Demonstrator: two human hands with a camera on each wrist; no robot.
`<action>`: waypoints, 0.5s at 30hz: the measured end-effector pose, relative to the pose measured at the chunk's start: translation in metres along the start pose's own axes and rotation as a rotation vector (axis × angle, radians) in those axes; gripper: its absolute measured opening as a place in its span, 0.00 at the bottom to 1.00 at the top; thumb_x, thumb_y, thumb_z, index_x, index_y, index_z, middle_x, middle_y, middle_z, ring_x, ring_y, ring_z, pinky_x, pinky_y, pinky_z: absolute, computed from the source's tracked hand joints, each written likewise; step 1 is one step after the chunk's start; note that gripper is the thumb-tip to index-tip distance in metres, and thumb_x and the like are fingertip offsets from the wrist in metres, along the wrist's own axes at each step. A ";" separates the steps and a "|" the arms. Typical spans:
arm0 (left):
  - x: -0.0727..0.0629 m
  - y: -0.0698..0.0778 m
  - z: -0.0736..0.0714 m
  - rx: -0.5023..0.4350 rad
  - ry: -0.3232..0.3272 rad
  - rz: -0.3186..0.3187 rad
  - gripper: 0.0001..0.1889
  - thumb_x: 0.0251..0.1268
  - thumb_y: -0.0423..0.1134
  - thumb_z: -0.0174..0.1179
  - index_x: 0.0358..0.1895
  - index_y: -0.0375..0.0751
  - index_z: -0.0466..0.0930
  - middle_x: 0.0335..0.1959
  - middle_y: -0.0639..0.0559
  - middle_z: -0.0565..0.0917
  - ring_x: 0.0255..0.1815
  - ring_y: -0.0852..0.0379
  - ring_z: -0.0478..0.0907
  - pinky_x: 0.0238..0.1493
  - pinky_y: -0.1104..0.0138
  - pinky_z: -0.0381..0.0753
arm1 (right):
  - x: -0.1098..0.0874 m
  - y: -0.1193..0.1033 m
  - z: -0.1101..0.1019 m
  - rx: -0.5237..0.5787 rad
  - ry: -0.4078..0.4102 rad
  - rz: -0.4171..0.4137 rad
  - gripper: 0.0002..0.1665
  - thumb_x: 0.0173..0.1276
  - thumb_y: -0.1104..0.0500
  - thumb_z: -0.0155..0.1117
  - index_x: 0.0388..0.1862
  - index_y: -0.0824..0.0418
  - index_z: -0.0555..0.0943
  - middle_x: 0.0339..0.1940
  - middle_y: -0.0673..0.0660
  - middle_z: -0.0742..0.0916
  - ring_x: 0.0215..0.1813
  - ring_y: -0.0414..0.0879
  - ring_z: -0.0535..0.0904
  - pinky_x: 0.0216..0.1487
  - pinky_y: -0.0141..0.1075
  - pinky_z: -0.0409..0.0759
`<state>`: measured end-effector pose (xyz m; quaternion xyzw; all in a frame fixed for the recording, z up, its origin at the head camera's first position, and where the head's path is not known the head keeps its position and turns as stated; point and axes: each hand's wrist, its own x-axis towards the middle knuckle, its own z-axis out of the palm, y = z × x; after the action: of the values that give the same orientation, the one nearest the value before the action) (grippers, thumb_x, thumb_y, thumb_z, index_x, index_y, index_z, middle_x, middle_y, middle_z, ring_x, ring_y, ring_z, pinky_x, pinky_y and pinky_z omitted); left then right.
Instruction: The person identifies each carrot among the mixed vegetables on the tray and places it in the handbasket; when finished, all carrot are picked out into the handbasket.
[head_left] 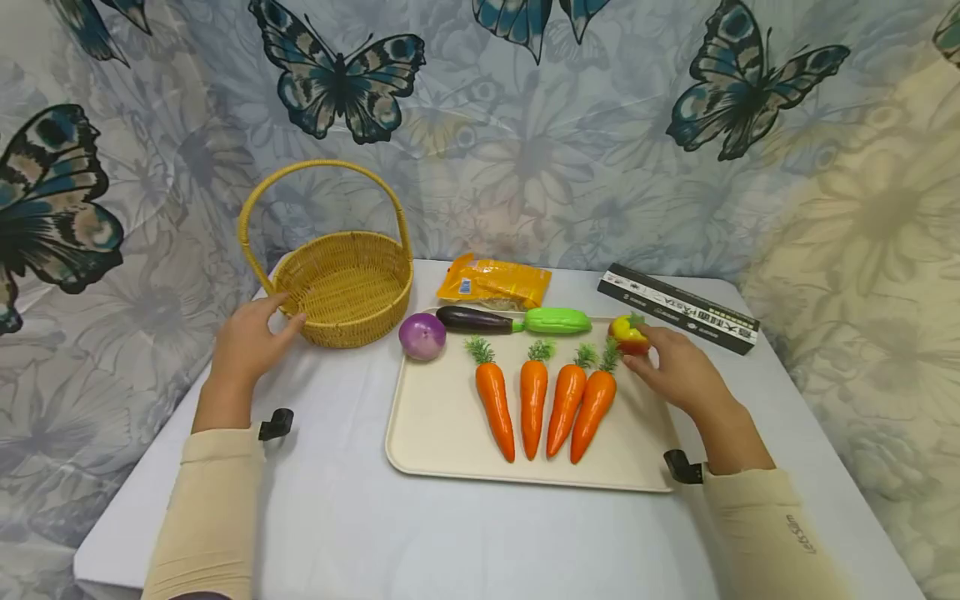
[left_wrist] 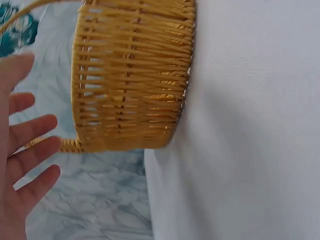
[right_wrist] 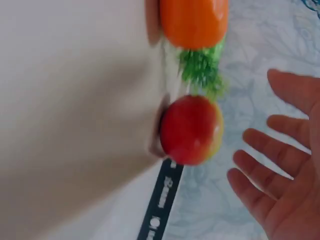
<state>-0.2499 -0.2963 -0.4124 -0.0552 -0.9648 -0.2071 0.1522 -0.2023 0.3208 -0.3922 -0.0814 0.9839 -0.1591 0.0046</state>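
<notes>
My left hand [head_left: 249, 342] is beside the yellow wicker basket [head_left: 330, 329], its fingers spread near the left side of the rim and the handle's foot. In the left wrist view the fingers are apart and grip nothing; whether they touch the basket, I cannot tell. On the far right of the tray, a round red and yellow fruit [right_wrist: 187, 131] with a green top sits just past the carrot [head_left: 595, 407] leaves. Over it reaches my right hand [head_left: 686, 371]. Its fingers are extended, and a gap separates them from the fruit in the right wrist view.
Several carrots lie in a row on the cream tray [head_left: 450, 450]. Along its back edge are a purple onion-like ball [head_left: 422, 337], an eggplant [head_left: 474, 320] and a green squash-like vegetable [head_left: 557, 321]. Behind them are an orange packet [head_left: 495, 282] and a long black box [head_left: 678, 308].
</notes>
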 end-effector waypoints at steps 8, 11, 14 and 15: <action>-0.008 -0.016 0.010 -0.120 0.080 -0.137 0.34 0.70 0.60 0.50 0.69 0.38 0.68 0.56 0.35 0.73 0.53 0.36 0.71 0.48 0.42 0.72 | -0.010 -0.011 0.024 0.158 -0.054 0.111 0.33 0.68 0.43 0.63 0.60 0.67 0.76 0.48 0.65 0.84 0.48 0.61 0.80 0.44 0.52 0.80; -0.010 -0.018 0.014 -0.163 0.070 -0.175 0.36 0.70 0.62 0.49 0.68 0.37 0.67 0.57 0.33 0.72 0.54 0.35 0.71 0.48 0.41 0.71 | -0.015 -0.014 0.030 0.175 -0.093 0.137 0.34 0.67 0.40 0.63 0.58 0.67 0.77 0.45 0.62 0.84 0.45 0.57 0.80 0.43 0.49 0.79; -0.010 -0.016 0.018 -0.203 0.051 -0.202 0.36 0.70 0.64 0.48 0.65 0.35 0.68 0.61 0.31 0.68 0.58 0.32 0.68 0.51 0.38 0.68 | -0.020 -0.018 0.032 0.205 -0.168 0.187 0.41 0.64 0.35 0.62 0.58 0.68 0.75 0.42 0.61 0.84 0.39 0.53 0.80 0.42 0.48 0.78; -0.009 -0.015 0.020 -0.222 0.049 -0.214 0.36 0.69 0.64 0.48 0.64 0.35 0.67 0.63 0.31 0.67 0.60 0.31 0.66 0.54 0.38 0.67 | -0.021 -0.020 0.032 0.220 -0.204 0.208 0.44 0.63 0.32 0.62 0.59 0.69 0.74 0.39 0.61 0.84 0.36 0.52 0.80 0.41 0.47 0.78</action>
<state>-0.2494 -0.3024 -0.4381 0.0363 -0.9324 -0.3287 0.1456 -0.1773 0.2954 -0.4169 0.0058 0.9581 -0.2554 0.1294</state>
